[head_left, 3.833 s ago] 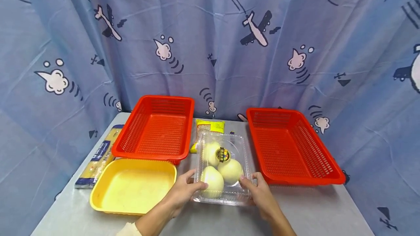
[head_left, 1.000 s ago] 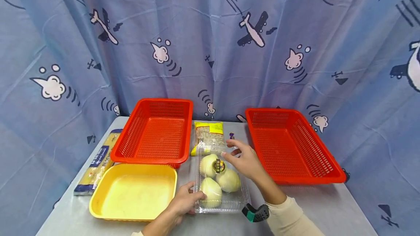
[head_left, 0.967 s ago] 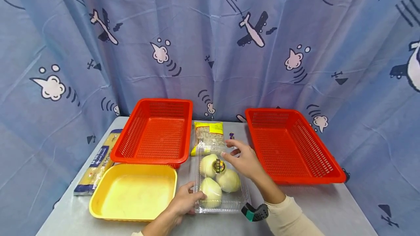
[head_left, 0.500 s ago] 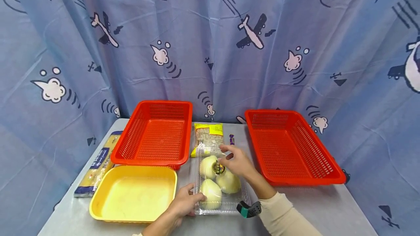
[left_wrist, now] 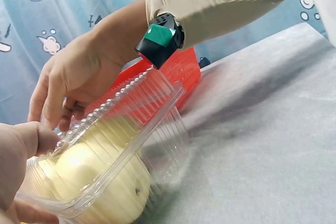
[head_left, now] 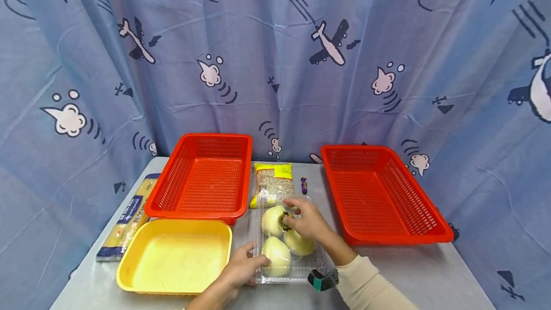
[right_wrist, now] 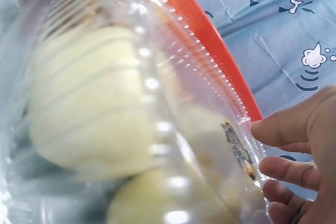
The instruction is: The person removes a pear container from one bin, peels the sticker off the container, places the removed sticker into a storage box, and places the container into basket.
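A clear plastic clamshell box (head_left: 303, 264) holding three round, pale yellow fruits (head_left: 277, 255) sits at the front middle of the table in the head view. My left hand (head_left: 241, 267) grips its left front corner, thumb on the lid and fingers low at the side. Over the lid, my right hand (head_left: 307, 221) has loosely bent fingers spread around the black round sticker (head_left: 284, 221), partly covering it. In the right wrist view, the thumb and fingertips (right_wrist: 262, 129) are right at the lid beside the sticker. A dark dimple shows on one fruit in the left wrist view.
Red baskets stand at left (head_left: 211, 185) and right (head_left: 379, 200). A yellow tray (head_left: 174, 257) is left of my left hand, with a long pasta-like packet (head_left: 131, 212) beyond it. Behind the box lie a yellow-topped bag (head_left: 274, 181) and a small purple-wrapped sweet (head_left: 303, 185).
My right hand has left the box's right front edge, reached over the lid's far part, then come nearer and leftward to the sticker. My left hand keeps its grip on the corner.
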The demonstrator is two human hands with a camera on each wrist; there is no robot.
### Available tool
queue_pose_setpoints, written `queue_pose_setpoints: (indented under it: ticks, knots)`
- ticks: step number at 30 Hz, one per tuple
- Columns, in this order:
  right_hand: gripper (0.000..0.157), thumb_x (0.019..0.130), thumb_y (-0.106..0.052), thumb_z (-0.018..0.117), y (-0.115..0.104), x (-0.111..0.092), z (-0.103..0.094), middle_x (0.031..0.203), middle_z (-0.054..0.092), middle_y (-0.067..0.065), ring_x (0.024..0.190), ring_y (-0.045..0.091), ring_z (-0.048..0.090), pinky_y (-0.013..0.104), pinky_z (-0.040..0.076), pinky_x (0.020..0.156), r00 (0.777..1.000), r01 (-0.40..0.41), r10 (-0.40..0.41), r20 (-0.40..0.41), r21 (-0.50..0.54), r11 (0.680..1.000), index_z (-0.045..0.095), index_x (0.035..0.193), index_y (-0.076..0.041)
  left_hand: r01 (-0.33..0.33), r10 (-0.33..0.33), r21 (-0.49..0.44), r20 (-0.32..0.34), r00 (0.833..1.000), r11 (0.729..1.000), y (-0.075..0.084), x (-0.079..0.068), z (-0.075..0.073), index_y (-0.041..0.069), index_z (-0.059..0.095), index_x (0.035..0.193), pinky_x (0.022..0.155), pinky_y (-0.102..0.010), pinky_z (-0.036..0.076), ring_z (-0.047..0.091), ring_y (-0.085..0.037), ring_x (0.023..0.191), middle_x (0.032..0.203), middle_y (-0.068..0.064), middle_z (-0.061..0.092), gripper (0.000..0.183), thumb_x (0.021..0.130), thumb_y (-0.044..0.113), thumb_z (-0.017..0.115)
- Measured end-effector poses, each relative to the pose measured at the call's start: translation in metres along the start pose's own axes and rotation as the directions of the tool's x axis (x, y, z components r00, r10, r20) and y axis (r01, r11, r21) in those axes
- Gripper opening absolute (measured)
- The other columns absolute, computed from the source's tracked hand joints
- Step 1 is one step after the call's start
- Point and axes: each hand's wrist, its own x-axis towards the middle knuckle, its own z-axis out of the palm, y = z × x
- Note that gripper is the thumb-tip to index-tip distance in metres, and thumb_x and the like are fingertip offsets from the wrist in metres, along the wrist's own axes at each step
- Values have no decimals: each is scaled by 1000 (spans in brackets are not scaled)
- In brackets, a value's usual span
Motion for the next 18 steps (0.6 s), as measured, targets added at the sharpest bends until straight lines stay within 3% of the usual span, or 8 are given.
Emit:
queue_pose_setpoints:
  ticks: [11, 18]
  knots:
    - [48, 78, -2, 77, 1, -3, 6, 113, 63, 11, 93, 30, 62, 48, 47, 84, 1000, 7, -8, -6, -145, 989, 63, 123, -2, -3, 3, -4, 2, 1000, 1000, -2, 2, -1, -15, 27, 143, 51, -31, 48, 50, -24, 79, 103, -17, 49, 82, 78, 14, 68]
    - [50, 78, -4, 79, 0, -6, 8, 108, 63, 8, 90, 26, 60, 44, 48, 76, 1000, 27, -28, -1, -209, 977, 62, 125, -2, -7, 7, -3, -3, 1000, 1000, -4, 2, 0, -15, 26, 143, 50, -30, 48, 51, -24, 79, 103, -17, 50, 83, 78, 14, 68]
